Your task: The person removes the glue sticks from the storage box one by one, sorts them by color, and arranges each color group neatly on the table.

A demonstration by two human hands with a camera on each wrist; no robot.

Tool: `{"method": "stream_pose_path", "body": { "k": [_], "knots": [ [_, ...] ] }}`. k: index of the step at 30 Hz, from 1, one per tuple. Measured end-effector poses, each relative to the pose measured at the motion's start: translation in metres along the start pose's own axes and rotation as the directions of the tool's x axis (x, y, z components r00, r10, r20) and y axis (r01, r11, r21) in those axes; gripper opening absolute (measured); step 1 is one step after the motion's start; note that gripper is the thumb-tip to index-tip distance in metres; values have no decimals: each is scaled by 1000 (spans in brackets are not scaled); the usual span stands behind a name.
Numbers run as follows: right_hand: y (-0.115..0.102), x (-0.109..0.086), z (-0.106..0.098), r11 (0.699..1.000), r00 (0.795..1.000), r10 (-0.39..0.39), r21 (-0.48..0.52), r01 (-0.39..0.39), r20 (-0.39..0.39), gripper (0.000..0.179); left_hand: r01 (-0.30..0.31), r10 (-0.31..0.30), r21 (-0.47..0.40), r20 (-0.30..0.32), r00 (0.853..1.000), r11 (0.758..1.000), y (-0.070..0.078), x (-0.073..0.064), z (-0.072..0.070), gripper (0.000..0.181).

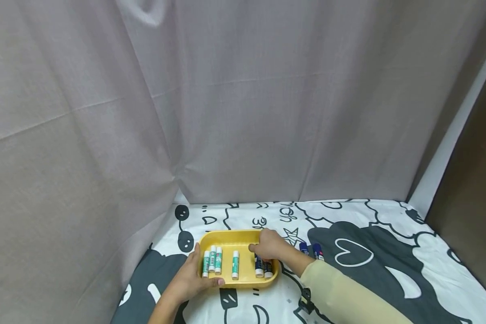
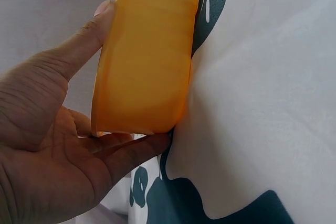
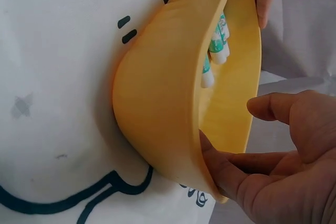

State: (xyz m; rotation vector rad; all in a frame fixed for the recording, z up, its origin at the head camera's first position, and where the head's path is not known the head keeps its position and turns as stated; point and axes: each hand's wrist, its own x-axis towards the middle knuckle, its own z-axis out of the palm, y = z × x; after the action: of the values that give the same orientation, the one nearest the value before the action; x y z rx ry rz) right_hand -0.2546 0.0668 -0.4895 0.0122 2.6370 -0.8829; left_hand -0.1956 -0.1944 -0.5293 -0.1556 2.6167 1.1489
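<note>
A pale yellow sleeve (image 1: 344, 292), smooth cloth with soft creases, comes in closest, cut off by the lower edge. From it the right hand (image 1: 269, 245) reaches over the end of a yellow tray (image 1: 246, 272), its thumb apart from its fingers, which dip inside the wall; I can't make out every fingertip. The left hand (image 1: 192, 276) holds the opposite end, thumb along the near rim, fingers against the end wall.

The tray sits on a white printed cloth (image 1: 273, 299), its smooth, plastic-looking walls rounded at the corners. Inside lie slim cylinders: three green-and-white tubes (image 1: 218, 261) close together near the left hand, a lone green-and-white tube (image 1: 235, 264) towards the middle, and two dark-labelled tubes (image 1: 259, 268) with white ends, their tops covered by the right hand. The lettering is too small to read. Beyond the right forearm, two dark blue tubes (image 1: 317, 251) lie on the cloth, their lower parts hidden by the arm. Behind hangs a grey curtain (image 1: 243, 135), lightly creased, running out of sight above.
</note>
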Motion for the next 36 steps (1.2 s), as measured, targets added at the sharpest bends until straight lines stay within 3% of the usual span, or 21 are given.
{"method": "stream_pose_path", "body": {
  "k": [7, 14, 36],
  "knots": [
    [1, 2, 11, 1000, 1000, -16, 26, 16, 0, 44, 22, -22, -14, -2, 1000, 1000, -1, 0, 1, 155],
    [-1, 8, 22, 999, 1000, -21, -29, 21, 4, 28, 28, -28, -15, 4, 1000, 999, 0, 1, 1, 155],
    [-10, 16, 56, 998, 994, 23, -62, -30, -111, 31, 24, -24, 11, 15, 1000, 1000, 1, 1, 0, 152]
  ]
}}
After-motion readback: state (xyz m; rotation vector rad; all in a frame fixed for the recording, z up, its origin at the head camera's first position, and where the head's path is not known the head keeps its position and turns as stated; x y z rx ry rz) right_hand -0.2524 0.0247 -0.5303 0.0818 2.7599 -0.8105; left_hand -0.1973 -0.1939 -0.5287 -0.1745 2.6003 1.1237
